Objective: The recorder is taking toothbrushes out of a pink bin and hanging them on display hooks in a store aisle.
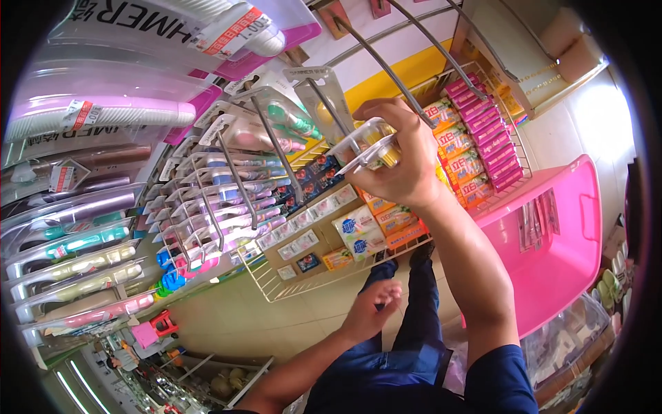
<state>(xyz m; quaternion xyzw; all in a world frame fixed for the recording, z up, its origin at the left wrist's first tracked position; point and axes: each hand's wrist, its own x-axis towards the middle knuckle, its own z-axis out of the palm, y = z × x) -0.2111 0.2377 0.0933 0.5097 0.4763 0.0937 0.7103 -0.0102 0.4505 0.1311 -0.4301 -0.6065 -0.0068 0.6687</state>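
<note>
My right hand is raised at the rack, its fingers closed round clear plastic blister packs with something yellow inside. The packs are at the front end of a metal display hook; I cannot tell whether the hook passes through them. Another carded pack hangs farther back on that hook. Lower down, in front of my legs, my left hand hovers with loosely bent fingers and nothing visible in it. It is slightly blurred.
Carded toothbrush-like packs hang in rows at left, beside larger packaged handles. Below the hooks, a wire shelf holds orange boxes and magenta boxes. A pink plastic basket with flat packs inside stands right.
</note>
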